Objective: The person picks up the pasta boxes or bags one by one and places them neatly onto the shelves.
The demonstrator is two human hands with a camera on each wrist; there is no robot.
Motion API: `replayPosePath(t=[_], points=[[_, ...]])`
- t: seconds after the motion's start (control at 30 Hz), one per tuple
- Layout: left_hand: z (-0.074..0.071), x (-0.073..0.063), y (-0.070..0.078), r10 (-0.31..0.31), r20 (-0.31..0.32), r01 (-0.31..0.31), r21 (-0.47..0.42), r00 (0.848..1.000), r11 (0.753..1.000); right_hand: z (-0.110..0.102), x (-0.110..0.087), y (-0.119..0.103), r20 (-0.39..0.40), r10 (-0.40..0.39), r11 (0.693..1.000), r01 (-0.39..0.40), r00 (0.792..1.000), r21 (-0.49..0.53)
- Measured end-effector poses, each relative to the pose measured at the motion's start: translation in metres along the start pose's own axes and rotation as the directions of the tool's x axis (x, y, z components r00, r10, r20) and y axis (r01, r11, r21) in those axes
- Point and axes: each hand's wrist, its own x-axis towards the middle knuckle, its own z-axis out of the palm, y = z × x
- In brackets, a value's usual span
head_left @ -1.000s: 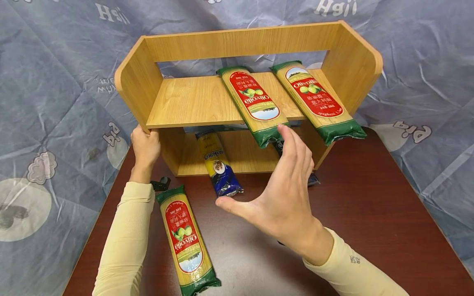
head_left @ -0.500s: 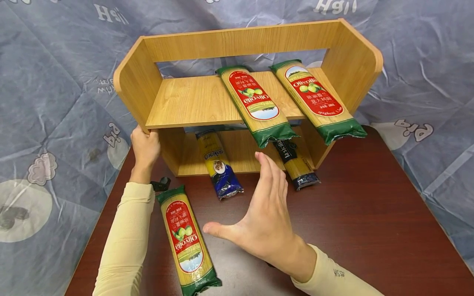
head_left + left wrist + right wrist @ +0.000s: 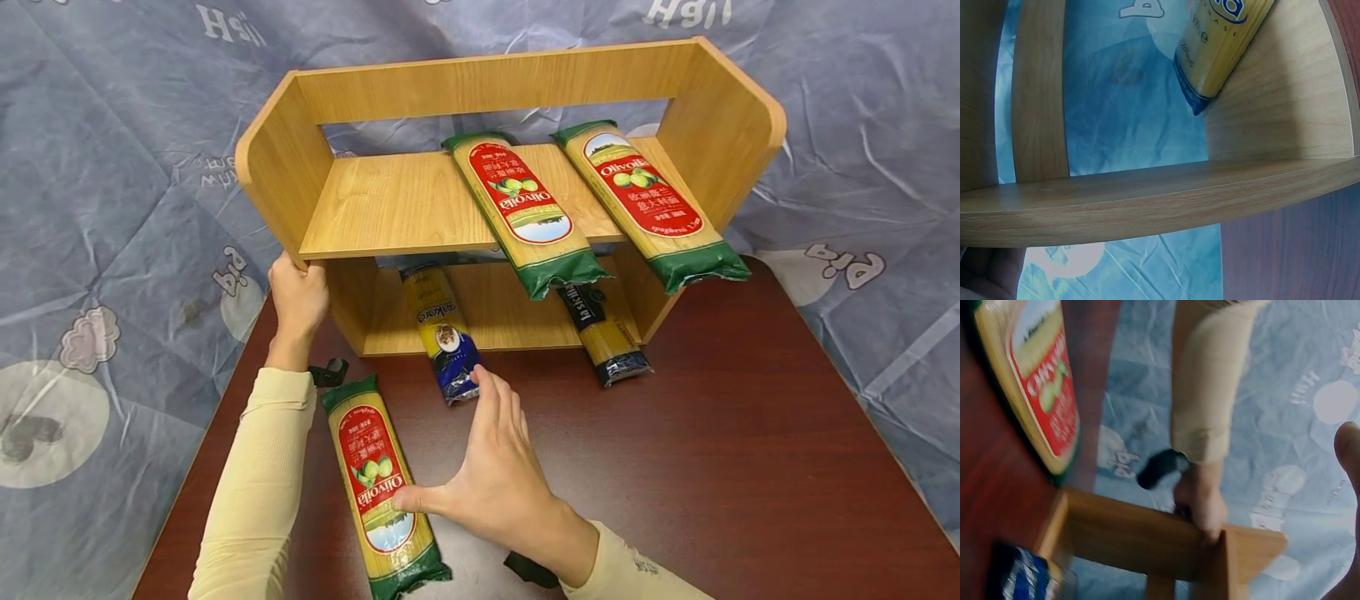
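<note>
My left hand (image 3: pixel 297 293) grips the left side panel of a two-tier wooden shelf (image 3: pixel 386 204). In the left wrist view, dark fingers (image 3: pixel 991 272) show below the panel's edge. My right hand (image 3: pixel 495 479) hangs over the table, thumb and fingers spread wide, holding nothing. Its thumb overlaps a green-ended Olivoilà spaghetti packet (image 3: pixel 382 492) lying on the table. The fingertips overlap the end of a yellow-and-blue spaghetti packet (image 3: pixel 442 333) on the lower tier. The right wrist view is blurred; the spaghetti packet (image 3: pixel 1038 381) appears at its upper left.
Two more Olivoilà packets (image 3: pixel 517 204) (image 3: pixel 645 196) lie on the upper tier, their ends jutting past its front edge. A black-labelled pasta packet (image 3: pixel 607 337) sticks out of the lower tier at right. The dark red table (image 3: pixel 750 433) carries the shelf; a grey printed cloth (image 3: pixel 135 167) hangs behind.
My right hand has moved left and down, from in front of the upper-tier packets to beside the packet on the table. The left hand keeps its grip on the shelf.
</note>
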Motion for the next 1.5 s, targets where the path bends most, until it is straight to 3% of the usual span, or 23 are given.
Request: replayPosePath(t=[0.27,0.57,1.17,1.5], points=[[0.001,0.000,0.001,-0.006,-0.004,0.006,0.015,1.000,1.000,0.025,-0.003,0.007,0.113,0.064,0.998,-0.067,0.992,0.017],[0.001,0.000,-0.002,-0.010,-0.010,0.010,0.015,1.000,1.000,0.059,-0.009,0.019,0.212,0.087,0.996,-0.086,0.973,-0.013],[0.001,0.000,0.000,-0.005,-0.006,0.005,0.000,1.000,1.000,0.102,-0.018,0.025,0.255,0.053,0.997,-0.034,0.965,-0.076],[0.002,0.000,-0.002,-0.002,-0.012,0.002,-0.009,1.000,1.000,0.119,-0.025,0.033,0.337,0.093,0.990,-0.051,0.937,-0.131]])
